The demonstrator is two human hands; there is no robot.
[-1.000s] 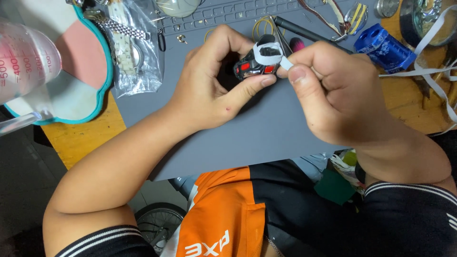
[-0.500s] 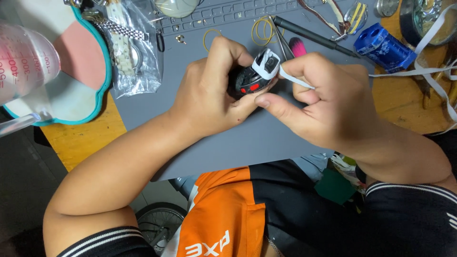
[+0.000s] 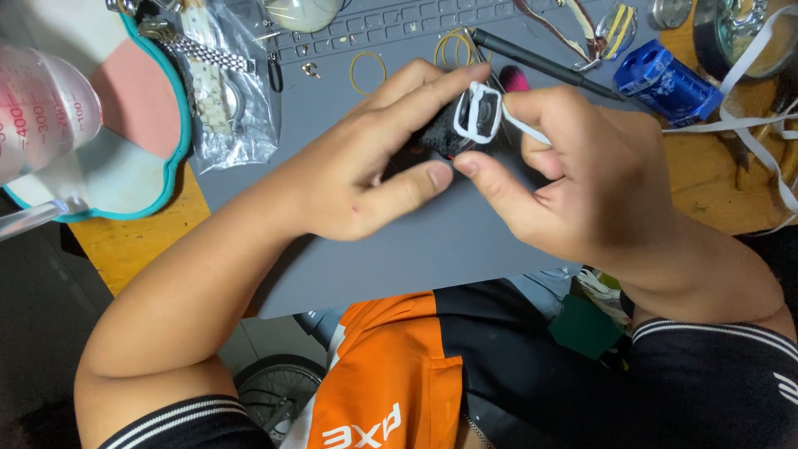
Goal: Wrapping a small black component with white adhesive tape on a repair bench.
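My left hand (image 3: 374,158) grips a small black object with red trim (image 3: 436,133) between thumb and fingers, held just above a grey work mat (image 3: 399,258). A white rectangular plastic frame (image 3: 478,112) sits on that object's far end. My right hand (image 3: 573,166) pinches the thin white stem attached to the frame, its thumb pointing at the black object. Most of the black object is hidden behind my left fingers.
Yellow rubber bands (image 3: 453,46) and a black pen (image 3: 540,62) lie on the mat behind my hands. A blue cylinder (image 3: 665,81) and white straps (image 3: 748,125) are at the right. A clear bag with a metal band (image 3: 220,83), a teal-rimmed tray (image 3: 125,150) and a measuring cup (image 3: 37,108) are at the left.
The black object has been turned so its red side faces away and the white frame faces up. Both hands have shifted slightly up and right.
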